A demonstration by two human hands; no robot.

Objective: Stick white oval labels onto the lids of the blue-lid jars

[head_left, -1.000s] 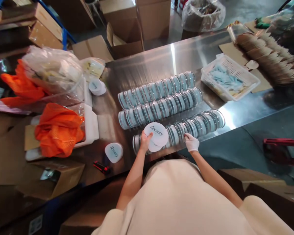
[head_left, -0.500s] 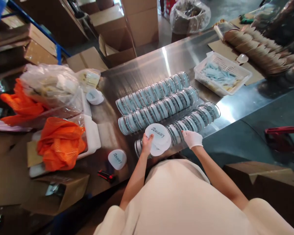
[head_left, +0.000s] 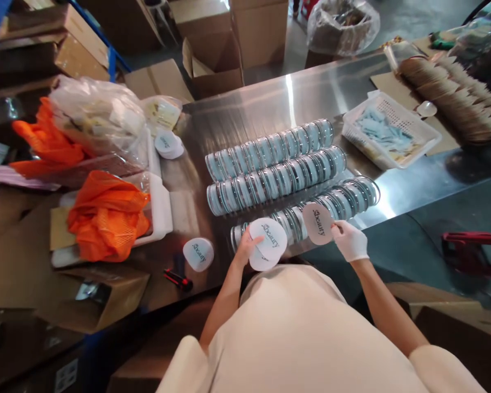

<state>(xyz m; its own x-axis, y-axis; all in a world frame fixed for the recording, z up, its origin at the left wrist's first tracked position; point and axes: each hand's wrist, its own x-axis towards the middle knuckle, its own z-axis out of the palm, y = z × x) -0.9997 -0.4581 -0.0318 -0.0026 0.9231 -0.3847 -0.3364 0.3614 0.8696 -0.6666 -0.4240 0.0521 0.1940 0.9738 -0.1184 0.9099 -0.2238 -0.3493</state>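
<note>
Printed cards (head_left: 271,241) hover above a metal table (head_left: 262,106), boxes (head_left: 259,38) beyond.

Orange mesh (head_left: 108,218) lies in a white tub (head_left: 163,210) near a red-and-black tool (head_left: 178,280)

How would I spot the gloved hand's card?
On the metal table, find the row of round containers nearest the person. Overlapping it in view is a card held by the gloved right hand. This card looks pinkish, unlike the white cards in the left hand.
</note>
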